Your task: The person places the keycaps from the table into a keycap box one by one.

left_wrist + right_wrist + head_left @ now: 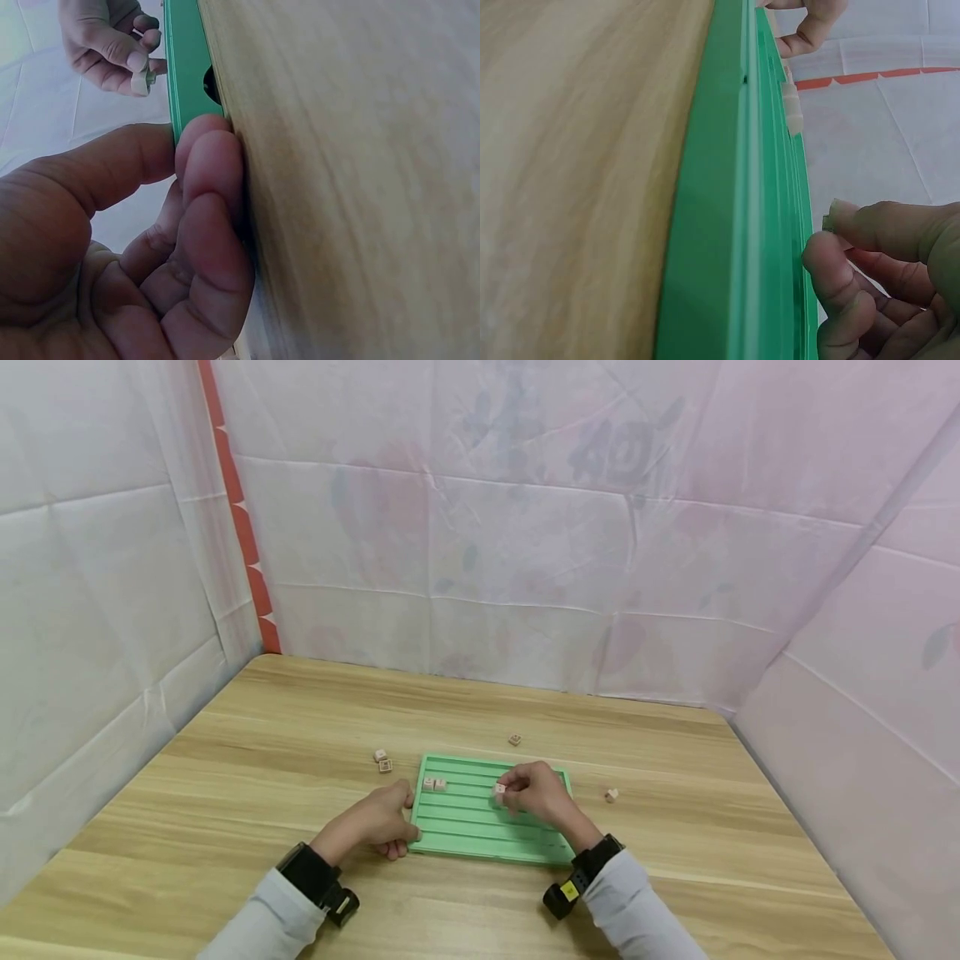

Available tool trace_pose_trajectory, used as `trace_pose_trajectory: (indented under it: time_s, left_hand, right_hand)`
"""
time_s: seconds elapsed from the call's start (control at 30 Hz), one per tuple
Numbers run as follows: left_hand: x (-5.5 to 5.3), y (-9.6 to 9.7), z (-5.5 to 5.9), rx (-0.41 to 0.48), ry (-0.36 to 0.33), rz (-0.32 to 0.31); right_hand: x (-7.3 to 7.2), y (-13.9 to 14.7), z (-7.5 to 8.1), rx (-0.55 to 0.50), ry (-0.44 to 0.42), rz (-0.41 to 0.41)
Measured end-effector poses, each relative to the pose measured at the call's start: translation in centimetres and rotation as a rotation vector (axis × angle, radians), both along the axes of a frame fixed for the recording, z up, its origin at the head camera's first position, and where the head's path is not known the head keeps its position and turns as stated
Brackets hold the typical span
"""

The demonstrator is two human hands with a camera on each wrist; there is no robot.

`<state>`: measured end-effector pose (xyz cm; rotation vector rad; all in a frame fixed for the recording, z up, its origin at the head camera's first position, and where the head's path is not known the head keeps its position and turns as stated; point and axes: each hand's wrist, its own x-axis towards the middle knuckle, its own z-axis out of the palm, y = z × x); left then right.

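Note:
A green ridged tray [480, 843] lies flat on the table, with two small pale keycaps [434, 784] side by side in one of its upper rows at the left. My left hand [378, 818] grips the tray's left edge; in the left wrist view its thumb and curled fingers [214, 161] pinch the green rim. Over the right half of the tray, my right hand [536, 793] holds one pale keycap [499, 789] between thumb and fingertips. The right wrist view shows this keycap [829, 217] mostly covered by the fingers, just above the tray's rows.
Two loose keycaps [382, 761] lie together beyond the tray's upper left corner, one with its hollow underside up. Another keycap [514, 740] sits behind the tray, and one more [611, 795] to its right. Sheet-covered walls [525, 568] border the wooden table [225, 802].

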<state>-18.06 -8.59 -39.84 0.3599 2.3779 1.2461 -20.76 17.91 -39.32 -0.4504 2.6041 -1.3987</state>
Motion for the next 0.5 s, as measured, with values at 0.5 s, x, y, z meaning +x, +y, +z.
trace_pose_trajectory:
  time_s: [0.5]
  left_hand:
    - [0.3, 0.1, 0.5, -0.01, 0.001, 0.011]
  right_hand:
    - [-0.6, -1.8, -0.1, 0.028, 0.033, 0.032]
